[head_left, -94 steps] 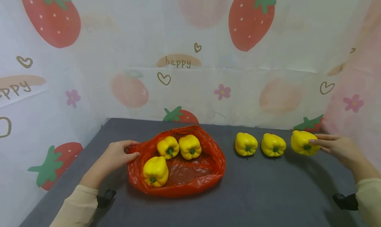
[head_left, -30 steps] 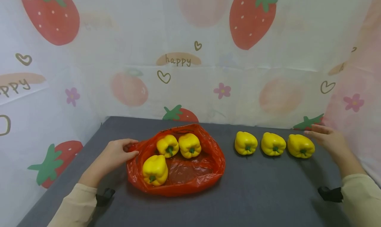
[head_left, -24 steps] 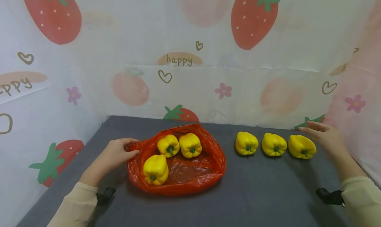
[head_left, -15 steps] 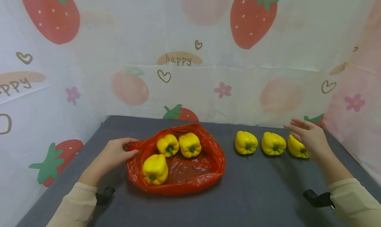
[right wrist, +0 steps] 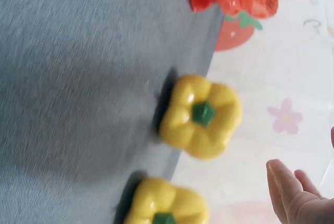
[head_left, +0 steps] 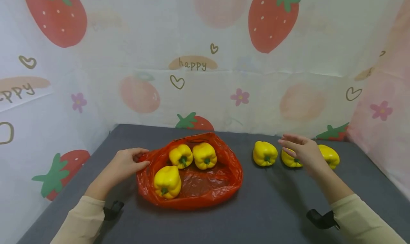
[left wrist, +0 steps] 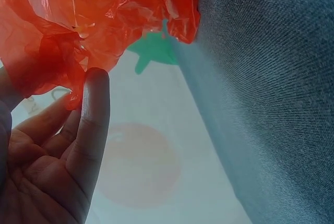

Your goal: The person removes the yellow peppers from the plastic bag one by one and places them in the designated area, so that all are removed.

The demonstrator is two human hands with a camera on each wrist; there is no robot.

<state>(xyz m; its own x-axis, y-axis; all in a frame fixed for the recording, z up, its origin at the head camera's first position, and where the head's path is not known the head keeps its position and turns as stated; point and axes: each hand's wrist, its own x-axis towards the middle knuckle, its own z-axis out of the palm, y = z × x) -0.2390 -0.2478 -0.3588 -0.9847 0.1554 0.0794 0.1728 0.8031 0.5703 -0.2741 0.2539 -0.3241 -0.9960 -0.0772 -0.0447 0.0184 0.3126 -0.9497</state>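
My left hand (head_left: 123,167) pinches the left edge of a red plastic bag (head_left: 205,201), which lies with its mouth spread wide. Inside the bag sit three yellow bell peppers (head_left: 167,181), grouped at its left and back. In the left wrist view, the bag's thin film (left wrist: 120,10) is gathered between thumb and fingers. My right hand (head_left: 304,151) hovers with loose, extended fingers over the middle pepper (head_left: 289,160) of a row of three outside the bag, partly hiding it and the right-hand pepper (head_left: 331,157). The row's left pepper (head_left: 265,154) shows fully, stem facing me.
A dark grey cloth (head_left: 256,208) covers the table. Behind it hangs a pale printed curtain (head_left: 205,101) with strawberries and flowers, which also closes off both sides. A black strap mount (head_left: 321,219) sits at my right wrist.
Three seconds ago my right hand held the rightmost pepper; it let go, leaving that pepper at the row's right end, then moved left above the row. My left hand stayed at the bag.
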